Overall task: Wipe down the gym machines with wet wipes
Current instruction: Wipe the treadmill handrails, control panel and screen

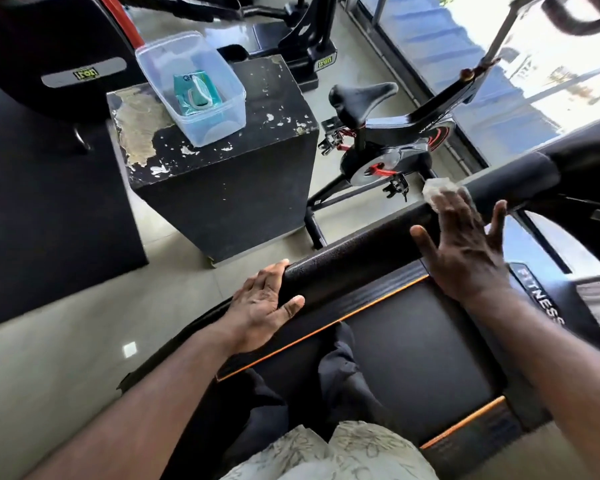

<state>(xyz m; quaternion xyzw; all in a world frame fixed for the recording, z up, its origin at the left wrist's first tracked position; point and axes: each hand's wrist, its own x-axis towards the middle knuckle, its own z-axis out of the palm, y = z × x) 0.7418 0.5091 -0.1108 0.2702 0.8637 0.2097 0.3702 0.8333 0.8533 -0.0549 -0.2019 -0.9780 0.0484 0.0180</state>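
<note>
Right hand, fingers splayed flat, pins the wet wipe on the handrail, whose axis runs near-left to far-right; left hand is wrapped round its near end.

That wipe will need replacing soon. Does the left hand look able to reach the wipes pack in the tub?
Probably, with a lean: left hand holds only the handrail, the tub is lidless, nothing stands between them.
</note>
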